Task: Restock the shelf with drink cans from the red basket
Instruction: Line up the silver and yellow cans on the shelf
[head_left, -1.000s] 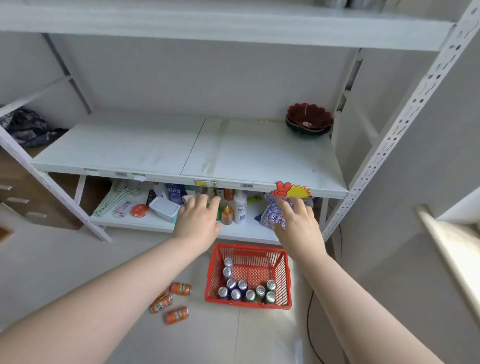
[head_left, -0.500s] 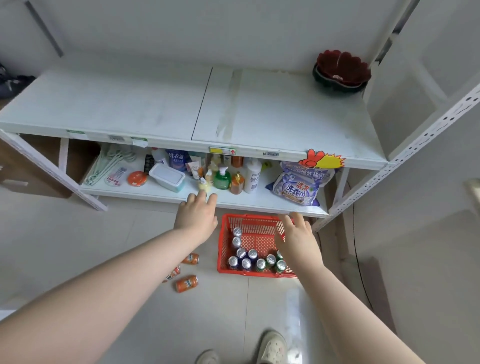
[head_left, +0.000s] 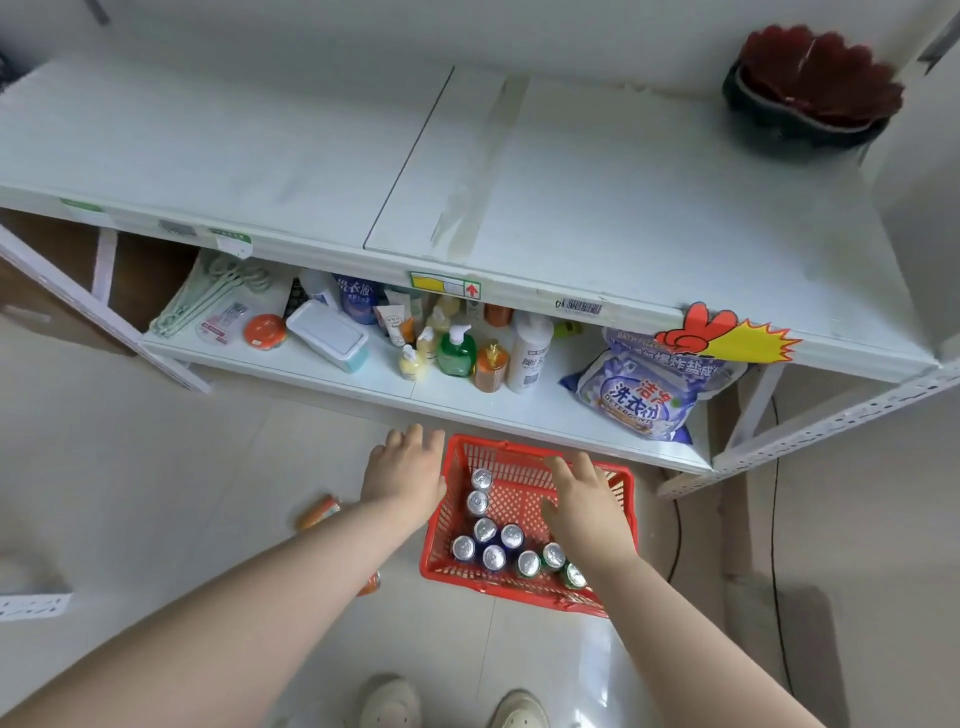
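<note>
Head view: nearest, two light shoes (head_left: 389, 701) are seen on the tiled floor (head_left: 156, 467). They were not in sight one second ago, so the view has been tilted down. Both hands have been lowered from the front of the shelves toward the floor. The left hand (head_left: 405, 467) is held with relaxed, spread fingers just beside the left rim of the red basket (head_left: 438, 525), and nothing is grasped by it. The right hand (head_left: 584, 499) is spread over the inside of the basket, also with nothing held. The drink cans (head_left: 485, 530) stand upright in the basket, silver tops up, mostly at its near and left side. Two orange cans (head_left: 319, 512) on the floor are partly hidden by the left forearm (head_left: 260, 597). Farther, the lower shelf (head_left: 467, 402) is filled with bottles (head_left: 456, 351) and a detergent bag (head_left: 644, 395). Above it the wide white shelf (head_left: 623, 208) carries a dark red bowl (head_left: 810, 88) in its far right corner, and no can is placed there yet. It is judged that the restocking is only begun and that the first pick is being prepared.
</note>
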